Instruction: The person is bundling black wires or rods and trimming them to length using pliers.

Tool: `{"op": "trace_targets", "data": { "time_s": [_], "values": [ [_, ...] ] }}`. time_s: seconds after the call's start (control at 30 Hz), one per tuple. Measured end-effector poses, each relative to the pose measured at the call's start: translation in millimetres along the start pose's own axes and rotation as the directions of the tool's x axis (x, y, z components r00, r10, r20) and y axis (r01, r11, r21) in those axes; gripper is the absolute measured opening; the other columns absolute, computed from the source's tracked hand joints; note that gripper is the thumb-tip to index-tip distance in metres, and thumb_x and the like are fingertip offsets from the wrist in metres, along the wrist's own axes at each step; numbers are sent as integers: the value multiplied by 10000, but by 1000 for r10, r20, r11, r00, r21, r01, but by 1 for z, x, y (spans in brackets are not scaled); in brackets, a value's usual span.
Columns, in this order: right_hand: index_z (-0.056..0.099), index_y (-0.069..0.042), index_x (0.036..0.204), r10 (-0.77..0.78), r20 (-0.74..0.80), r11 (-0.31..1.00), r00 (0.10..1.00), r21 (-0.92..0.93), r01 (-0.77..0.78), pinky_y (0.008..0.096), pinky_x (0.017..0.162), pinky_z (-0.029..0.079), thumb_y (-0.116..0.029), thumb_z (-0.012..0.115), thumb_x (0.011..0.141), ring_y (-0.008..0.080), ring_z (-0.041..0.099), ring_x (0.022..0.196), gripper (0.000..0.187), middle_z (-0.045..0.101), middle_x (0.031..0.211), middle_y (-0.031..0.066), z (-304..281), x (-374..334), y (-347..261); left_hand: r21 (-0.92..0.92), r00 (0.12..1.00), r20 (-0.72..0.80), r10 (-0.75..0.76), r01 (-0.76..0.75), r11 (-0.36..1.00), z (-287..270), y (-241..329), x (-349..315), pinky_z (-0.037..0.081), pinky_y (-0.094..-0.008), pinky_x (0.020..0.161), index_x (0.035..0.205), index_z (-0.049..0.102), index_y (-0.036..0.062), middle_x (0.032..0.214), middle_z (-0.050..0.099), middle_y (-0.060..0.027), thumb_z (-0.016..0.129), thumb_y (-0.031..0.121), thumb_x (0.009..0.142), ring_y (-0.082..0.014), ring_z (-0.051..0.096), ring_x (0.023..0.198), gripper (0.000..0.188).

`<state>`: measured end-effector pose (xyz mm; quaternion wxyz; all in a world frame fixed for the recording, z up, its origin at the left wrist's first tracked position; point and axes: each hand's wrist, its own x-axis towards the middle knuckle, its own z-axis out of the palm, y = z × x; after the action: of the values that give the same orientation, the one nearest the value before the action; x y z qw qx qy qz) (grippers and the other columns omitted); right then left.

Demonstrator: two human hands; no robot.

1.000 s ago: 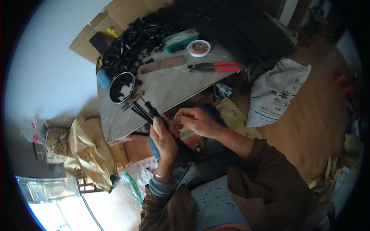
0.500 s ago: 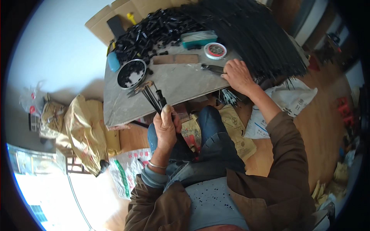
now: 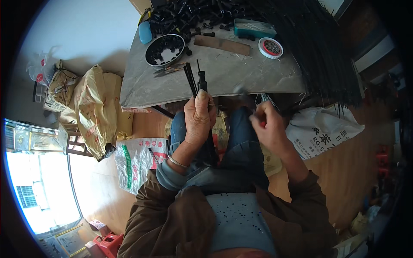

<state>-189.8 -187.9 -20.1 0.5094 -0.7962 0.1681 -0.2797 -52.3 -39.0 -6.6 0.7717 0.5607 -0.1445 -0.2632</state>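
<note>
"How far along did the work look in the head view?"

"Part-way, by the look of it. The left hand (image 3: 198, 118) had its fingers wrapped around a few thin black rods (image 3: 190, 80), upright at the near edge of the worktop (image 3: 146, 88). Beside them, in the same grip, stood a black fitting (image 3: 201, 79) with a thin tip poking out of its top. Whether it was fully fixed could not be told."

"And the right hand (image 3: 271, 127)?"

"Its fingers were curled around a blurred tool (image 3: 247, 98), probably pliers."

"Was much left?"

"Plenty, judging by the heap of loose fittings (image 3: 189, 17) and the long bundle of rods (image 3: 318, 47) at the right."

"What else lay on the worktop?"

"A bowl (image 3: 167, 55) of small black pieces, scissors (image 3: 165, 71) just below it, a flat brown bar (image 3: 221, 44), a teal box (image 3: 254, 32) and a round tub (image 3: 267, 56)."

"And the room?"

"A wooden floor (image 3: 344, 180), a white sack (image 3: 320, 133) at the right, a golden sack (image 3: 92, 112) at the left, and a bright window (image 3: 28, 172) beyond."
</note>
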Motion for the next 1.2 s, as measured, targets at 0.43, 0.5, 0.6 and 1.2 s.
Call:
{"op": "trace_targets", "data": {
  "time_s": [0.43, 0.5, 0.6, 1.2],
  "values": [
    [479, -99, 934, -422, 264, 668, 867, -556, 494, 375, 752, 365, 92, 715, 546, 261, 528, 877, 493, 520, 944, 71, -8, 13, -34, -30, 999, 11, 30, -30, 999, 7, 1, -7, 263, -200, 395, 877, 549, 39, 564, 434, 39, 490, 514, 935, -37, 360, 428, 482],
    [488, -94, 954, -459, 312, 556, 832, -629, 543, 363, 713, 391, 91, 699, 555, 257, 539, 829, 488, 535, 907, 63, -9, 13, -33, -35, 999, 18, 37, -36, 999, 4, 1, -8, 269, -200, 396, 878, 550, 39, 572, 441, 34, 486, 517, 935, -39, 365, 430, 485],
    [485, -74, 963, -443, 364, 551, 819, -611, 569, 337, 622, 430, 57, 682, 663, 226, 568, 695, 383, 539, 783, 77, -10, 12, -31, -2, 999, 27, 41, -41, 999, -1, 1, -9, 282, -201, 397, 881, 550, 38, 583, 452, 25, 479, 523, 936, -42, 381, 433, 493],
    [486, -23, 1101, 367, 788, 717, 494, 99, -690, 279, 496, 507, -187, 582, 890, 144, 590, 545, 284, 604, 783, 80, -32, -9, -54, 94, 972, 218, 87, -110, 990, -10, 2, -16, 265, -207, 375, 939, 565, 20, 507, 441, 13, 374, 554, 958, -58, 384, 382, 568]
  ]
}}
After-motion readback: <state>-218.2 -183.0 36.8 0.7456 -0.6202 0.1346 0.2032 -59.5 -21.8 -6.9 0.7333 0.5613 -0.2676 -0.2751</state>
